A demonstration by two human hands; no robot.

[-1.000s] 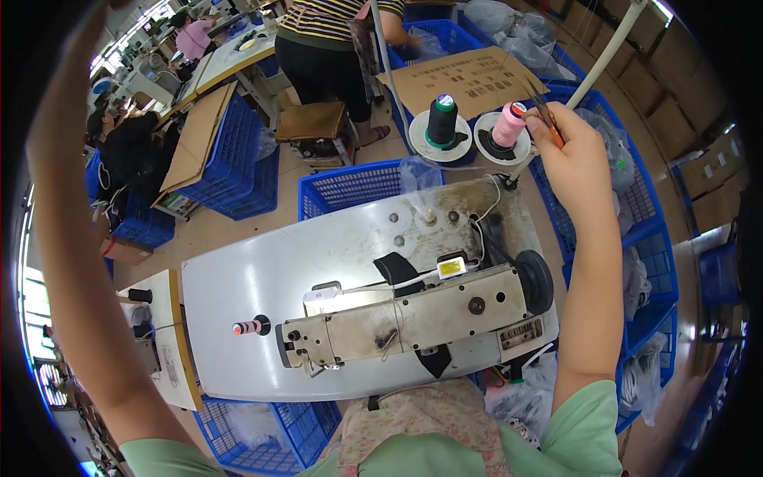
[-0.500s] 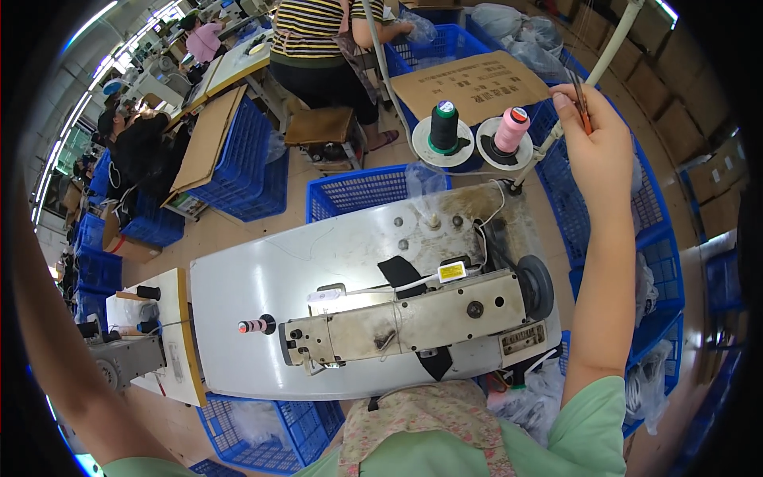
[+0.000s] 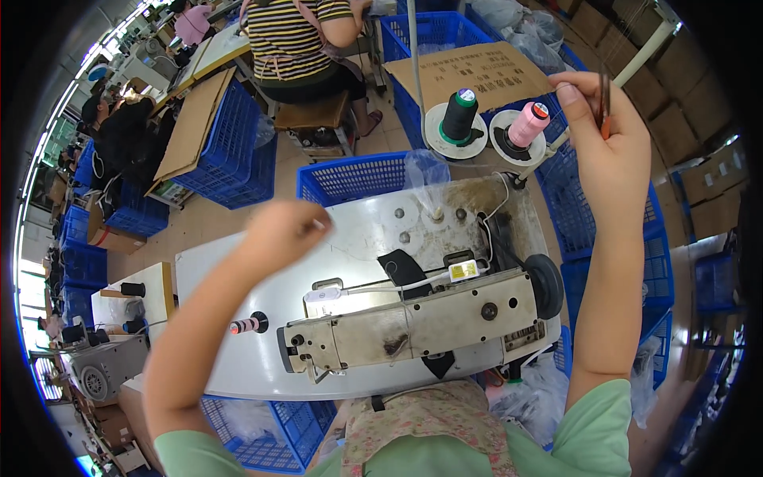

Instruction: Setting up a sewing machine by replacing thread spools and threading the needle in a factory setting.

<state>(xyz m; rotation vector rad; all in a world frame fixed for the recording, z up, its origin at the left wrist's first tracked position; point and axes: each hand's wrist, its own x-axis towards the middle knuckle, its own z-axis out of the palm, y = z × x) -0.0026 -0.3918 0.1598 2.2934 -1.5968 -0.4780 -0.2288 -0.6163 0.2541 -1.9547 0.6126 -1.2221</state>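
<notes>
My right hand point(image 3: 612, 139) is raised at the upper right, beside the thread stand. Its fingers close round thread snips point(image 3: 606, 107) with dark metal points and a bit of orange, while thumb and forefinger pinch together; any thread there is too fine to make out. My left hand point(image 3: 290, 230), slightly blurred, hangs over the table's far left part with its fingers curled together. A tiny pale spot shows at its fingertips. Below the hands lies a sewing machine point(image 3: 413, 326) with black fabric point(image 3: 404, 270) behind it. Green-black point(image 3: 458, 118) and pink thread cones point(image 3: 528, 126) stand on white discs.
A small pink-wound bobbin point(image 3: 245, 325) stands at the machine table's point(image 3: 214, 278) left. Blue crates point(image 3: 354, 179) sit beyond it, one under a cardboard sheet point(image 3: 477, 75). A person in a striped shirt point(image 3: 290, 40) sits on a stool point(image 3: 312, 113) ahead. A pole point(image 3: 648, 56) rises at the right.
My left hand has swung in from the left edge to above the table. The right hand stays raised with the snips. The view has shifted slightly, and the person ahead now sits.
</notes>
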